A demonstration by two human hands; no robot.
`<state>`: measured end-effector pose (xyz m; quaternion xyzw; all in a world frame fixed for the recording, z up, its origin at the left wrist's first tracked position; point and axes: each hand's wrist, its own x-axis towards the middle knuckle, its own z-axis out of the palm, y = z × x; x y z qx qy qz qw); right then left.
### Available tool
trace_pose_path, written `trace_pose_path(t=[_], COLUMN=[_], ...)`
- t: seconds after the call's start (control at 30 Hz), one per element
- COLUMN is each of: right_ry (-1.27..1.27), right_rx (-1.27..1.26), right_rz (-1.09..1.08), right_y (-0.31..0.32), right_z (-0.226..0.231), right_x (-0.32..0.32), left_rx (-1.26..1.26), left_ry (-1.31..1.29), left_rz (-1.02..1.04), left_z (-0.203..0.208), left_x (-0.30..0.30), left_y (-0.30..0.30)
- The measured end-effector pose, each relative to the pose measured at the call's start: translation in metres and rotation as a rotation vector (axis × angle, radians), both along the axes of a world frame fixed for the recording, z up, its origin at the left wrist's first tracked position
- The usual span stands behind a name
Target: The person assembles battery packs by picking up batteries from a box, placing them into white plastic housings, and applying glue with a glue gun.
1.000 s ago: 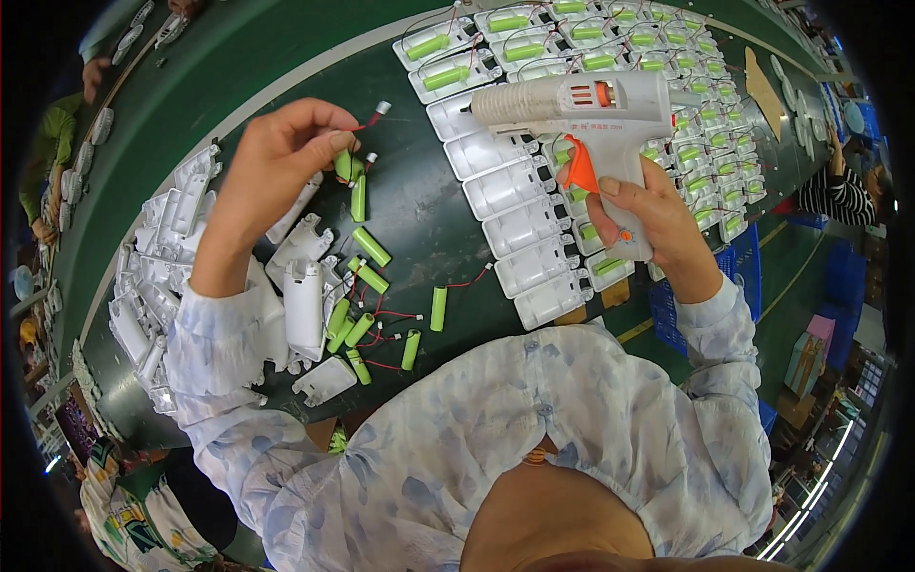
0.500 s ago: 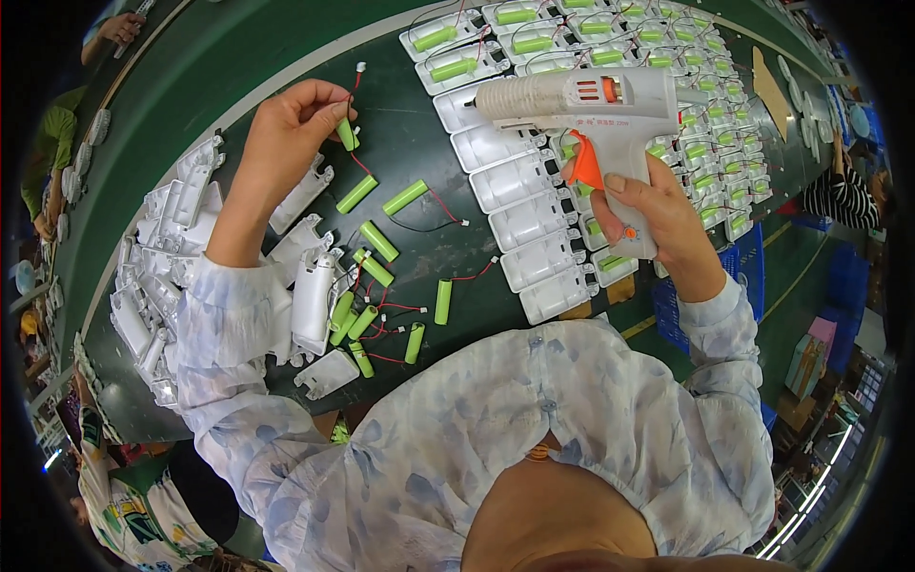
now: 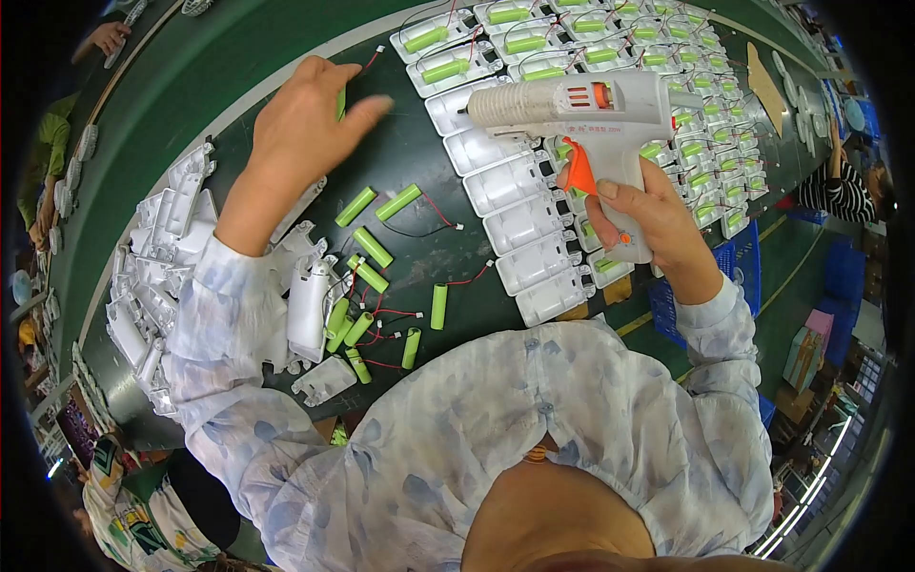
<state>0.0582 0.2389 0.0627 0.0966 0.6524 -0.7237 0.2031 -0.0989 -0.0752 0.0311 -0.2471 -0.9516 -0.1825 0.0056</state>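
My left hand (image 3: 303, 119) is over the far left of the dark table, its thumb stretched out and its fingers curled. A green cylindrical battery (image 3: 341, 103) shows partly between thumb and fingers, the rest hidden; its red wire and white plug (image 3: 379, 49) stick out beyond. In my right hand (image 3: 643, 205) is a white hot glue gun (image 3: 572, 107) with an orange trigger, its nozzle pointing left over the white plastic casings (image 3: 505, 181). These casings stand in a column, with no batteries in them. Several loose green batteries (image 3: 373, 247) with thin wires lie between my arms.
A heap of white casings (image 3: 157, 276) lies by my left forearm. Rows of casings with green batteries (image 3: 600, 54) cover the table's far right. A blue crate (image 3: 739, 276) stands beyond my right forearm. Other people work around; one hand (image 3: 110, 38) shows far left.
My left hand has turned over and moved slightly right, its thumb now spread, and the battery is mostly covered by it. The glue gun has shifted only slightly to the left.
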Motion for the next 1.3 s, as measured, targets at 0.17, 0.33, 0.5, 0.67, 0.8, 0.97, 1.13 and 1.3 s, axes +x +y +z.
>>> trace_pose_path(t=[0.17,0.33,0.5,0.67,0.8,0.97,1.13,1.3], right_ry=[-0.014,0.001,0.0,-0.016,0.017,0.02,0.027,0.013], right_rx=[0.008,0.062,0.081,0.106,0.013,-0.049,-0.093,-0.083], right_rz=[0.025,0.067,0.067,0.057,-0.034,-0.033,-0.057,-0.051], right_y=[0.001,-0.001,0.002,0.011,0.005,0.009,0.009,0.011], right_z=[-0.001,-0.001,0.002,-0.004,-0.002,-0.006,-0.008,-0.007], right_x=[-0.002,-0.002,-0.001,0.003,0.006,0.012,0.019,0.023], left_rx=[-0.199,-0.228,-0.224,-0.15,-0.194,0.364,0.372,0.246], left_ry=[0.239,0.369,0.369,0.312,0.279,0.017,0.082,0.262], left_rz=[-0.004,-0.092,-0.08,-0.036,-0.088,-0.284,-0.439,-0.482], left_z=[-0.02,-0.034,-0.036,-0.033,-0.032,-0.005,-0.012,-0.031], left_x=[0.0,-0.009,-0.021,-0.025,-0.031,-0.023,-0.015,-0.015], left_y=[0.004,-0.003,-0.002,-0.002,-0.003,0.021,0.068,0.089])
